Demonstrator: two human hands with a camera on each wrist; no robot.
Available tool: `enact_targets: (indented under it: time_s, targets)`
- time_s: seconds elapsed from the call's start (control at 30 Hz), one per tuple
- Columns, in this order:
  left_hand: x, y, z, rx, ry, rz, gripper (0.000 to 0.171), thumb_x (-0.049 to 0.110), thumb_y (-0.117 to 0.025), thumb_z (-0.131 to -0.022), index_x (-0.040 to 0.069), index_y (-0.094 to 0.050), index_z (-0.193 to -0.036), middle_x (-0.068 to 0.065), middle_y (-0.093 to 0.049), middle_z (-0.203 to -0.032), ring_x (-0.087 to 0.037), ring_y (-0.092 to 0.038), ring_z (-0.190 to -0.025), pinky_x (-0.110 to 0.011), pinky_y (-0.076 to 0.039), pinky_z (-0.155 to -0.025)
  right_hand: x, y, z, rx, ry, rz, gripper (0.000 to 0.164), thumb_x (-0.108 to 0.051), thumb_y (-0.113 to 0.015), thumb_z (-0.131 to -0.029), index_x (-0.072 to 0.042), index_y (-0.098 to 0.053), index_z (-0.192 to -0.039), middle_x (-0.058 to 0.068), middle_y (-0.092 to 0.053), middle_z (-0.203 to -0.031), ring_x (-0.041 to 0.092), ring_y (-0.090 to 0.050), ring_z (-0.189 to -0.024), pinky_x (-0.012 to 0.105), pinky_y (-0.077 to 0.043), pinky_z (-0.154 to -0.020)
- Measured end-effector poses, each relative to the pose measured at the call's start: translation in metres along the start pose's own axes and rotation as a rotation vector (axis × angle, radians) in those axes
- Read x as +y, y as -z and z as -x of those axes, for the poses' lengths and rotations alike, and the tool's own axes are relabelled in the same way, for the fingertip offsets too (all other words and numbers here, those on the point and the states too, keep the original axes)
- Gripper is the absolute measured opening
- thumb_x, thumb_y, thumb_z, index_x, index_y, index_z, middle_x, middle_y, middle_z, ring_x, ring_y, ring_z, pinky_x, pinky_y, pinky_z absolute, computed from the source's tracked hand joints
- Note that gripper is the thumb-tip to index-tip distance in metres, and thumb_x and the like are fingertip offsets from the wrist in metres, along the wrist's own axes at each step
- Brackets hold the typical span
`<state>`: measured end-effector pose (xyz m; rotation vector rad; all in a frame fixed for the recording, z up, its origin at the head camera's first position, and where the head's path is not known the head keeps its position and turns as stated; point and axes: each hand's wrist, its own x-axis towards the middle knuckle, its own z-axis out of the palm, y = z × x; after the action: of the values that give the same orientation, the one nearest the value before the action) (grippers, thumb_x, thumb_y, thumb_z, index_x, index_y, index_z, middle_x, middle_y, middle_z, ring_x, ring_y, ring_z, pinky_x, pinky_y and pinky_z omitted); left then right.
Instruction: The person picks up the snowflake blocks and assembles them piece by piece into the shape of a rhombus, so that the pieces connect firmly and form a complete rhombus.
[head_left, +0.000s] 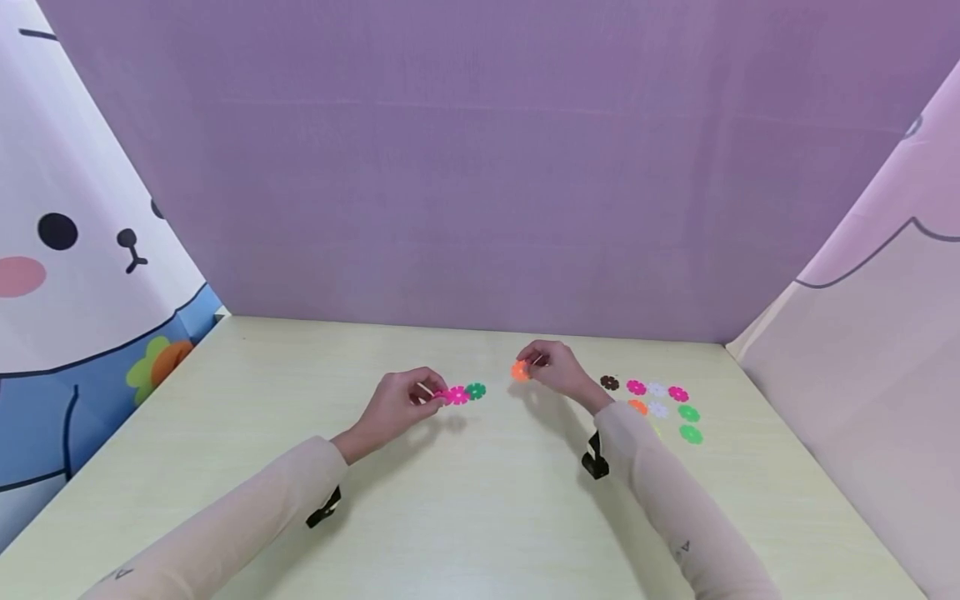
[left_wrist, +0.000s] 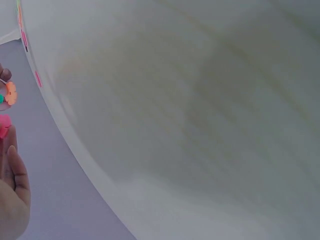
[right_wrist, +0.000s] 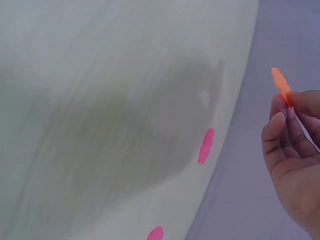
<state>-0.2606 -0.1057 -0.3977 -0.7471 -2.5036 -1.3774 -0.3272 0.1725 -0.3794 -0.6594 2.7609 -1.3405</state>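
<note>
A: Entry one, in the left hand [head_left: 396,408]?

B: Pink flower disc [head_left: 458,395], pinched at its near edge between thumb and fingertips; a further bit of pink right at the fingertips, whether part of a second disc, cannot tell; held clear of the pale table [head_left: 480,525]

A: Past those fingertips?

B: Green flower disc [head_left: 477,391], touching the far edge of the pink one, to the right of the left fingers, likewise off the table; manner of joining, cannot tell

A: Entry two, in the right hand [head_left: 558,368]?

B: Orange flower disc [head_left: 520,371], clamped between thumb and fingertips; juts out to the left of the right fingers, raised, apart from the green one; nearly edge-on in the right wrist view

A: Loose stock, to the right of the right fingers?

B: Brown disc [head_left: 610,382], nearest; next, in a row, pink disc [head_left: 636,387], white disc [head_left: 657,389], another pink disc [head_left: 678,393]; nearer the person, second orange disc [head_left: 638,407], partly behind the sleeve, second white disc [head_left: 657,409], two green discs [head_left: 688,413]

A: Beyond all fingers?

B: Purple cloth [head_left: 480,167], upright behind the table
</note>
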Motion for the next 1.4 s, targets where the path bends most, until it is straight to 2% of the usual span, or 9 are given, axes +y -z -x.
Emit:
enact_targets:
  time_s: [0.13, 0.37, 0.63, 0.77, 0.97, 1.2, 1.4]
  targets:
    - [0.0, 0.0, 0.0, -0.003, 0.004, 0.006, 0.014, 0.006, -0.07, -0.077, 0.011, -0.065, -0.089, -0.002, -0.068, -0.085, -0.01, -0.065, -0.071, -0.02, -0.053, -0.064, -0.009, 0.0, 0.007, -0.039, -0.05, -0.113, 0.019, 0.003, -0.056, -0.083, 0.003, -0.062, -0.101, 0.019, -0.062, -0.091, 0.027, -0.058, -0.073, 0.036, -0.051, -0.06]
    - [-0.001, 0.0, 0.0, -0.002, -0.003, 0.009, 0.013, 0.005, -0.07, -0.078, 0.01, -0.065, -0.089, -0.002, -0.068, -0.085, -0.011, -0.065, -0.072, -0.02, -0.053, -0.064, -0.023, -0.003, 0.018, -0.122, -0.051, -0.245, 0.022, -0.001, -0.056, -0.086, 0.005, -0.059, -0.107, 0.024, -0.059, -0.097, 0.013, -0.051, -0.067, 0.022, -0.045, -0.056]
    - [-0.001, 0.0, 0.0, 0.003, -0.024, 0.003, 0.012, 0.005, -0.069, -0.079, 0.01, -0.065, -0.089, -0.002, -0.067, -0.084, -0.013, -0.065, -0.072, -0.02, -0.053, -0.063, -0.034, -0.013, 0.027, -0.128, -0.067, -0.278, 0.018, -0.003, -0.058, -0.086, 0.001, -0.062, -0.103, 0.017, -0.061, -0.089, 0.029, -0.05, -0.069, 0.023, -0.045, -0.058]
    - [-0.001, 0.0, 0.0, 0.002, -0.026, -0.002, 0.013, 0.006, -0.069, -0.079, 0.011, -0.065, -0.089, -0.001, -0.067, -0.084, -0.012, -0.065, -0.073, -0.02, -0.053, -0.063, -0.036, -0.017, 0.028, -0.132, -0.073, -0.299, 0.018, -0.002, -0.057, -0.085, 0.001, -0.061, -0.103, 0.013, -0.061, -0.088, 0.029, -0.051, -0.071, 0.025, -0.046, -0.06]
    - [-0.001, 0.001, 0.0, 0.005, -0.019, -0.01, 0.013, 0.007, -0.069, -0.079, 0.012, -0.065, -0.089, 0.0, -0.067, -0.084, -0.011, -0.065, -0.073, -0.02, -0.053, -0.064, -0.04, -0.02, 0.029, -0.12, -0.086, -0.309, 0.017, -0.002, -0.056, -0.086, 0.0, -0.061, -0.102, 0.011, -0.063, -0.087, 0.029, -0.053, -0.074, 0.022, -0.045, -0.06]
    - [-0.001, 0.001, 0.001, 0.009, -0.025, -0.007, 0.013, 0.006, -0.07, -0.078, 0.011, -0.065, -0.089, -0.001, -0.067, -0.084, -0.011, -0.065, -0.072, -0.02, -0.053, -0.063, -0.044, -0.023, 0.028, -0.114, -0.093, -0.325, 0.018, -0.001, -0.056, -0.086, 0.005, -0.06, -0.103, 0.017, -0.063, -0.089, 0.023, -0.055, -0.073, 0.024, -0.046, -0.061]
    - [0.0, 0.001, 0.001, 0.019, -0.028, -0.011, 0.013, 0.006, -0.07, -0.078, 0.011, -0.065, -0.089, -0.001, -0.067, -0.083, -0.01, -0.065, -0.072, -0.02, -0.053, -0.063, -0.048, -0.024, 0.028, -0.105, -0.11, -0.345, 0.02, 0.0, -0.056, -0.087, 0.007, -0.06, -0.105, 0.023, -0.062, -0.094, 0.021, -0.056, -0.075, 0.021, -0.045, -0.06]
